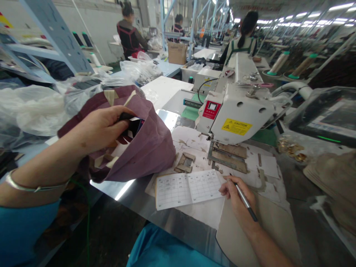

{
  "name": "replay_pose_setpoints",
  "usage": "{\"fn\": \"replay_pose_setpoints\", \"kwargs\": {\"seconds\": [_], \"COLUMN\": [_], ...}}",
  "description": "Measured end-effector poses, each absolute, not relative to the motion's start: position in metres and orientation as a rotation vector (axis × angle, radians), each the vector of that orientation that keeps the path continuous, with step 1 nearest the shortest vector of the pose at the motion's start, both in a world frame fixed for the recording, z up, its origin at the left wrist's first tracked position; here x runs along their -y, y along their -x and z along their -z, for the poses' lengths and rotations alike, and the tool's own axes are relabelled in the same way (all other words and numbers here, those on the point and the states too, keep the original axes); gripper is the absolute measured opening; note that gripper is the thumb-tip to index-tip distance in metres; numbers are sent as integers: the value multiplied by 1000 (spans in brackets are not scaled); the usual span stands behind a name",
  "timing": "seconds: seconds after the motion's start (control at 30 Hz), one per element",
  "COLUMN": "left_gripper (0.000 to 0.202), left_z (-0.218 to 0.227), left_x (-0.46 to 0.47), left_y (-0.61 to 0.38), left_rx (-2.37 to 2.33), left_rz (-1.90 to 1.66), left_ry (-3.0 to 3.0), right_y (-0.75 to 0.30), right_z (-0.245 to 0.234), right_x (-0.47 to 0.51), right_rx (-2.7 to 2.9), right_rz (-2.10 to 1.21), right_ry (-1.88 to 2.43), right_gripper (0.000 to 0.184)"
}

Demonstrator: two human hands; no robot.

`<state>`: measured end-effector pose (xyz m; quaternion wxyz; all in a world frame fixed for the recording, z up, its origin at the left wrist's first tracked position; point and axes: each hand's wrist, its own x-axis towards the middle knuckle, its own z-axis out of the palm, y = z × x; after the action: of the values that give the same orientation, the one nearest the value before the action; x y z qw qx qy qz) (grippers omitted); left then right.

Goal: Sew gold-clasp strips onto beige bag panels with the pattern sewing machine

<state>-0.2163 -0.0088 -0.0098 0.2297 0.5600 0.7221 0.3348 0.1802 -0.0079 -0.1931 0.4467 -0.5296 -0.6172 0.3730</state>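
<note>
My left hand (101, 126) is closed on the rim of a purple fabric bag (147, 148), holding its mouth apart; cut pieces of cloth show inside. A silver bangle sits on that wrist. My right hand (236, 196) grips a dark pen (246, 203) and rests at the right edge of an open gridded record booklet (187, 188), which lies on the metal table top (130, 193) just in front of the bag. A white sewing machine (236, 115) with a yellow caution label stands behind the booklet.
Small tan fabric scraps (185, 163) lie by the needle plate. Clear plastic bags (30, 107) pile up at the left. A screen (330, 118) and tan cloth stack (333, 181) sit at the right. Other people work at benches farther back.
</note>
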Motion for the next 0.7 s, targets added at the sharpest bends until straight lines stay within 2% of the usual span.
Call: {"fn": "replay_pose_setpoints", "kwargs": {"seconds": [0.7], "left_gripper": [36], "left_z": [7], "left_x": [12], "left_y": [224], "left_rx": [-2008], "left_rz": [-975], "left_ry": [-1453], "right_y": [-181], "right_z": [194], "right_x": [8], "right_rx": [1548], "right_rz": [-935], "right_ry": [1312], "right_gripper": [25]}}
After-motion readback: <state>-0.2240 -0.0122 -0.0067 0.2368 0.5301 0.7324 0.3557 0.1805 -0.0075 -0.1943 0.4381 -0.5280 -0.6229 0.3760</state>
